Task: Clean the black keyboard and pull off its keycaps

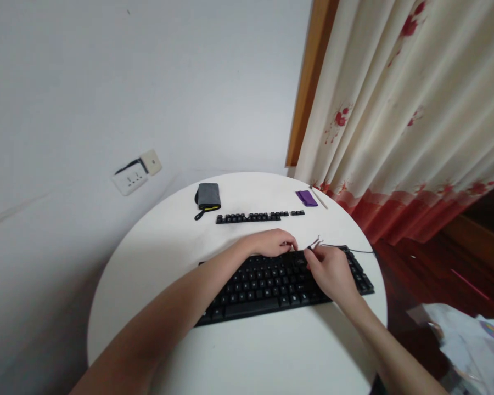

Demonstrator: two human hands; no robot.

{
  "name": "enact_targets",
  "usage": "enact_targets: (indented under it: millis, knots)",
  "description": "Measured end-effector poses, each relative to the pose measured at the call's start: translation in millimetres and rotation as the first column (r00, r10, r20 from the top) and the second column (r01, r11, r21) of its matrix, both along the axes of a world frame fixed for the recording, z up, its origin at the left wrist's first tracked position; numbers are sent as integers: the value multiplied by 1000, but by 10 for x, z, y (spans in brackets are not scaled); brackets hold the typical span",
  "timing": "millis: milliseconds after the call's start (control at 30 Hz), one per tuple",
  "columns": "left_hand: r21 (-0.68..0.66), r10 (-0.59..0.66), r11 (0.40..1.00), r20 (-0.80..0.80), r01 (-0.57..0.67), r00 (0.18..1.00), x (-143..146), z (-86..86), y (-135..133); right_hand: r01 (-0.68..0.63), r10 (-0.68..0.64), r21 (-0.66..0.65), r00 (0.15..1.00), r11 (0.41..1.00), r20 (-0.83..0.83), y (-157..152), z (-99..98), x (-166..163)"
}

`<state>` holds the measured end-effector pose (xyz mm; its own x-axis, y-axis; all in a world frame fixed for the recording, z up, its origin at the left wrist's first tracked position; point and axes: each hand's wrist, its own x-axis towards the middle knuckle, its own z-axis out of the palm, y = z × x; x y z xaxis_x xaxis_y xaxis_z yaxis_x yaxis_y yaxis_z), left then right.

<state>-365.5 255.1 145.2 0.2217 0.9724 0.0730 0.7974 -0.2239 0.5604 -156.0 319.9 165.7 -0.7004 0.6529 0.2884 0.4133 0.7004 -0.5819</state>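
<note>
A black keyboard [255, 285] lies at a slight slant on the round white table, its upper right part showing a darker area where keys are hard to make out. My right hand [331, 271] is closed over the keyboard's right part, pinching a wire keycap puller [316, 242] whose thin prongs point up and away. Just left of it, my left hand [274, 243] rests palm down at the keyboard's far edge, fingers bent and apart, with nothing visible in them. Behind the hands, black keycaps [249, 218] stand in rows on the table.
On the white table [148, 263], a folded grey cloth [209, 196] lies back left. A purple cloth [307, 198] and a thin stick [320, 198] lie back right. The keyboard cable [356, 251] runs off the right edge. White plastic bags [465, 340] sit lower right.
</note>
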Motion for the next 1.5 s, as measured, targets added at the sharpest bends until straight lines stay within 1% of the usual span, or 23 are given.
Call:
enact_targets:
  millis: [67, 133, 200, 267, 333, 367, 433, 500, 567, 633, 700, 767, 867, 967, 1000, 1067, 1167, 1233, 1367, 1433, 1500]
  knots:
    - [-11, 4, 1000, 18, -3, 1000, 0, -14, 5, 11, -20, 143, 998, 990, 67, -86, 13, -35]
    - [-19, 1, 1000, 25, -1, 1000, 1, -19, 6, 21, -53, 250, 991, 968, 125, -123, 11, -57]
    - [-15, -2, 1000, 18, 2, 1000, 2, -17, 3, 19, -69, 305, 985, 952, 155, -108, 2, -59]
    - [-7, -4, 1000, 6, 4, 1000, 4, -14, 1, 12, -64, 314, 985, 949, 158, -56, -6, -43]
    - [3, -9, 1000, -1, 9, 1000, 6, -11, 1, -16, -28, 287, 988, 958, 149, 9, -14, -18]
    - [5, -11, 1000, 0, 11, 1000, 6, -11, 2, -50, 9, 272, 988, 961, 151, 38, -19, -4]
    - [5, -12, 1000, 11, 12, 1000, 8, -10, 3, -140, 98, 262, 981, 955, 169, 83, -33, 19]
    - [0, -10, 1000, 21, 10, 1000, 6, -9, 3, -188, 140, 272, 973, 944, 185, 112, -55, 31]
    - [2, -11, 1000, 25, 11, 1000, 0, -7, 0, -160, 123, 240, 980, 958, 159, 133, -84, 27]
    - [10, -24, 1000, 30, 24, 999, -8, -3, -4, -112, 100, 131, 990, 985, 95, 151, -117, 12]
    - [27, -39, 999, 43, 38, 998, -12, 10, -10, -96, 96, 3, 995, 995, 17, 167, -151, -7]
    - [51, -58, 997, 68, 55, 996, -3, 32, -15, -96, 92, -87, 995, 992, -49, 179, -181, -18]
    - [85, -105, 992, 119, 95, 987, 36, 73, -21, -98, 79, -160, 990, 982, -118, 215, -215, -10]
    - [88, -192, 979, 131, 182, 973, 90, 90, -16, -20, -18, -223, 986, 975, -167, 281, -245, 19]
    - [84, -213, 976, 129, 203, 969, 105, 88, -12, 3, -45, -232, 984, 973, -174, 300, -254, 28]
    - [73, -220, 974, 130, 212, 967, 127, 80, -3, 8, -48, -219, 983, 976, -176, 320, -265, 39]
    - [56, -188, 982, 151, 181, 971, 141, 85, 1, -13, -24, -184, 979, 983, -200, 295, -249, 37]
    - [39, -156, 988, 192, 151, 969, 145, 111, -8, -34, -6, -168, 973, 985, -231, 265, -209, 24]
    - [-27, -24, 999, 327, 34, 945, 141, 177, -33, -84, 48, -135, 966, 987, -255, 248, -59, -42]
    - [-42, 53, 998, 403, -39, 914, 127, 187, -30, -94, 63, -115, 965, 989, -253, 270, 39, -108]
    - [-22, 112, 993, 482, -115, 869, 101, 170, -10, -111, 91, -67, 966, 992, -240, 309, 138, -202]
